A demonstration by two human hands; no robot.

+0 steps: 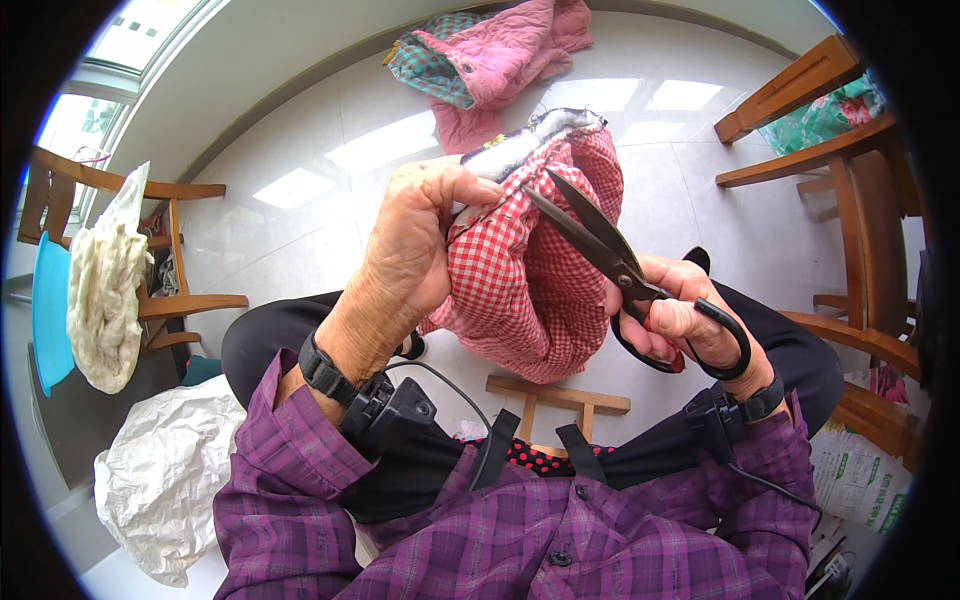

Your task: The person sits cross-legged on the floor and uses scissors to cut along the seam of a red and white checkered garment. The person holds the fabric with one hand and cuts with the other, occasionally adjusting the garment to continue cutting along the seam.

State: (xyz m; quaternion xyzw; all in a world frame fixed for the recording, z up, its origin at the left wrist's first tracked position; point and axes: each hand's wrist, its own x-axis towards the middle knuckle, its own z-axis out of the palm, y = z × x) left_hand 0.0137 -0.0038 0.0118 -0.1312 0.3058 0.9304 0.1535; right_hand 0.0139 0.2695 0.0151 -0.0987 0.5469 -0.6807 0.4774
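My left hand (420,225) pinches the edge of a red-and-white gingham cloth piece (525,300), which hangs in folds above the floor between my knees. Dark stitches run along its seam near my thumb. Behind that seam shows a shiny white and dark layer (510,154) with loose threads at its frayed top edge. In my right hand (679,307) is a pair of black-handled scissors (600,240), my fingers through the loops. Their dark blades are slightly parted and point up and left, the tips at the cloth close to the seam. Whether they touch it I cannot tell.
A pink quilted garment (517,60) with a green checked lining lies on the floor ahead. Wooden chairs (855,225) stand at right; another chair (195,306) at left is beside a bag of whitish fibre (112,315) and a blue basin (51,315). A crumpled white sack (169,480) lies near my left elbow.
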